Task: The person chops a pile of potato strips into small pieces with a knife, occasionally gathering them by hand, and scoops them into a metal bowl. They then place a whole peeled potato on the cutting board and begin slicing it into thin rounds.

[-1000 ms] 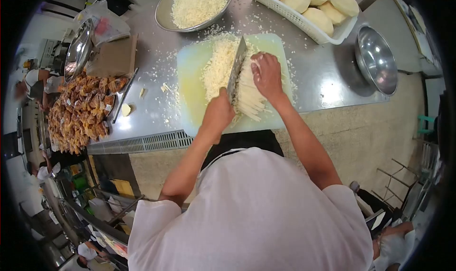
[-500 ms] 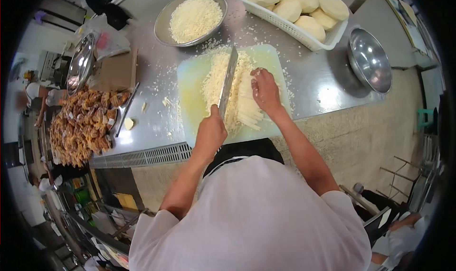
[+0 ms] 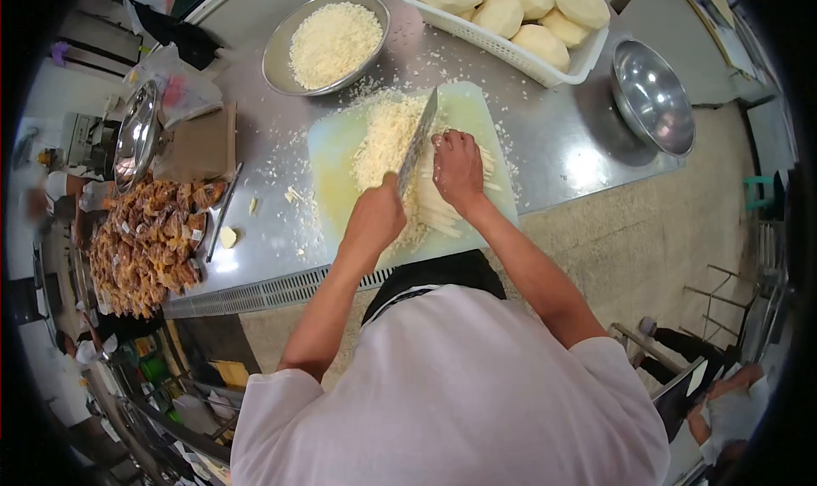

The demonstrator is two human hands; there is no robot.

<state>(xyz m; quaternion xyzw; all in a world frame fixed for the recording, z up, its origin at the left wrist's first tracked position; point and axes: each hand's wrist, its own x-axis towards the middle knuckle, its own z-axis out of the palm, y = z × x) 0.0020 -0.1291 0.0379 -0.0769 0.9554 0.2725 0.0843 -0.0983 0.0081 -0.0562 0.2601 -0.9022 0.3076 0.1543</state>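
My left hand [image 3: 374, 216] is clamped on the handle of the knife [image 3: 419, 139]; its long axis points to 1 o'clock, over the cutting board [image 3: 330, 167]. At 4 o'clock, my right hand [image 3: 458, 169] covers pale strips [image 3: 438, 215]; I cannot tell whether it grips.

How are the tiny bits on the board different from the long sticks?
The tiny bits are small crumbs, while the long sticks are thin strips. The tiny bits make a loose heap, mostly left of the knife; the long sticks lie roughly side by side on its right. The right hand covers some long sticks, but not the main heap of tiny bits. Both are pale and on the cutting board.
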